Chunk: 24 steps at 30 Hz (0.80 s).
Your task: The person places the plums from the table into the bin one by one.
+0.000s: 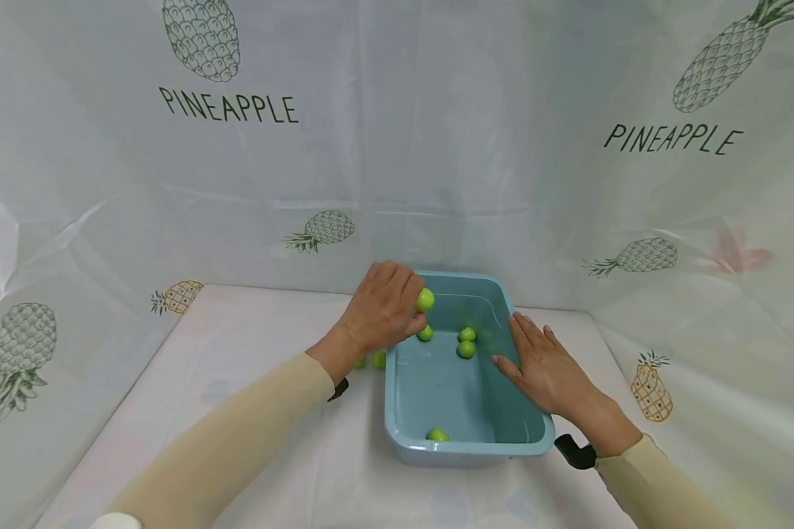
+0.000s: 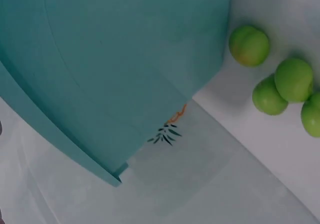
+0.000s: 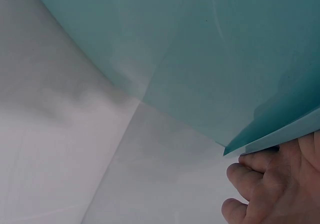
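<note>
- The left hand [image 1: 384,308] hovers over the left rim of the light-blue tub [image 1: 397,411], fingers curled round one green fruit [image 1: 425,299], which sits at the hand's 3 o'clock, just inside the tub's edge.
- The right hand [image 1: 542,364] lies flat with straight fingers on the tub's right rim, at about 3 o'clock of the tub; it holds nothing and seems only to steady the tub. The right wrist view shows its fingers [image 3: 272,184] against the rim from below.
- Four fruits already lie in the tub: three [image 1: 465,342] toward 12 o'clock and one [image 1: 437,434] against the near wall at 6 o'clock.
- More loose fruits [image 2: 280,84] wait on the white cloth [image 1: 271,441] outside the tub's left wall, at about 9 o'clock of it.
- Judged from this, the held fruit is being carried over the rim. To do it well, the hand should go a little further toward the tub's middle and lower before the fingers loosen, so the fruit rolls and does not bounce back out.
- The flat hand would do well to hold the rim down, since a light tub may slide on smooth cloth.
</note>
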Each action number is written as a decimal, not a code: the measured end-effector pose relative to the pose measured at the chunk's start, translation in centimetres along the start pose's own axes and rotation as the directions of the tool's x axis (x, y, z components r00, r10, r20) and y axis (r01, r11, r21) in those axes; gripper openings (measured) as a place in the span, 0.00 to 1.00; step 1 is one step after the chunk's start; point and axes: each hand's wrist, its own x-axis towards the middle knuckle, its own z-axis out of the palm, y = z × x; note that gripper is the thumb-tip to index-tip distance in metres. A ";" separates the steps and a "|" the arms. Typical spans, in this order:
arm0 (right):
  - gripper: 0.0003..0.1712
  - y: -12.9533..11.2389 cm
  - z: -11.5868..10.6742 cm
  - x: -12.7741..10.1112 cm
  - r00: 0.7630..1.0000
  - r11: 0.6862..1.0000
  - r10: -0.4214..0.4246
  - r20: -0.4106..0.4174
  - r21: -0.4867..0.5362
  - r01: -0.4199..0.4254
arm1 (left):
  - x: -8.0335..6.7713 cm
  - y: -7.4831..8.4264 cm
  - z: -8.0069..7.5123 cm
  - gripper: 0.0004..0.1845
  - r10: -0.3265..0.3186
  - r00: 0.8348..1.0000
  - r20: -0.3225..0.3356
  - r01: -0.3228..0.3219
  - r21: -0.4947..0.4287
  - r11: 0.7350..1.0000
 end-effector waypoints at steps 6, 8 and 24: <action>0.50 0.0 -0.1 0.0 1.000 1.000 -0.001 0.002 -0.001 0.001 | 0.3 1.2 0.0 0.21 0.023 1.000 0.000 -0.023 0.004 1.000; 0.50 0.0 -0.1 0.0 1.000 1.000 0.002 0.003 0.000 -0.002 | 0.4 1.6 0.1 0.21 0.033 0.999 0.001 -0.033 -0.005 0.999; 0.50 0.0 0.0 0.0 1.000 1.000 0.012 0.003 -0.002 -0.012 | 0.1 3.8 0.6 0.13 -0.015 0.970 0.242 0.032 -0.070 0.997</action>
